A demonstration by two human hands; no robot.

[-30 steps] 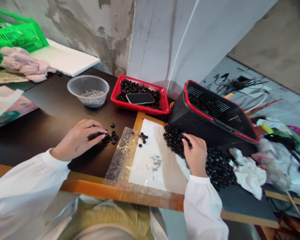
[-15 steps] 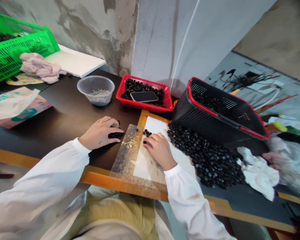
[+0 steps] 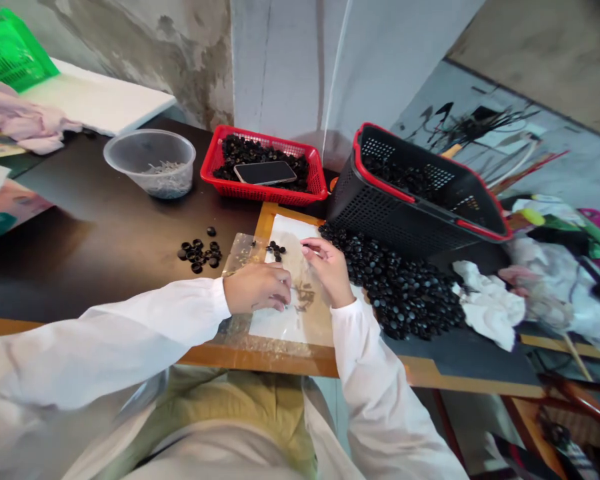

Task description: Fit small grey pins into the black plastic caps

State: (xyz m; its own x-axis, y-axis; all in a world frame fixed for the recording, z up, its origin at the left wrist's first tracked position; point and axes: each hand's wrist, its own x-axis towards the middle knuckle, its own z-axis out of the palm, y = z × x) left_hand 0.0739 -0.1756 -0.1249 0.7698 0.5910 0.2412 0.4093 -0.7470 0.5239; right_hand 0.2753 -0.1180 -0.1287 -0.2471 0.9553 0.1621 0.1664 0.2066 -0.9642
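My left hand is over the white sheet, fingers curled together and pointing down beside a scatter of small brown bits. What its fingertips hold, if anything, is hidden. My right hand is just above the sheet, thumb and index finger pinched on a small dark piece, mostly covered by the fingertips. A few black round caps lie on the sheet between the hands. More black caps sit loose on the dark table, left of the clear plastic board.
A big heap of black caps spreads right of the sheet, before a black basket. Behind stand a red basket with a phone on its caps, and a clear bowl of thin pins. Crumpled tissue lies right.
My left hand has left the group of caps on the table and moved right over the sheet. My right hand has lifted and turned, its fingertips moving away from the caps. The view has shifted.
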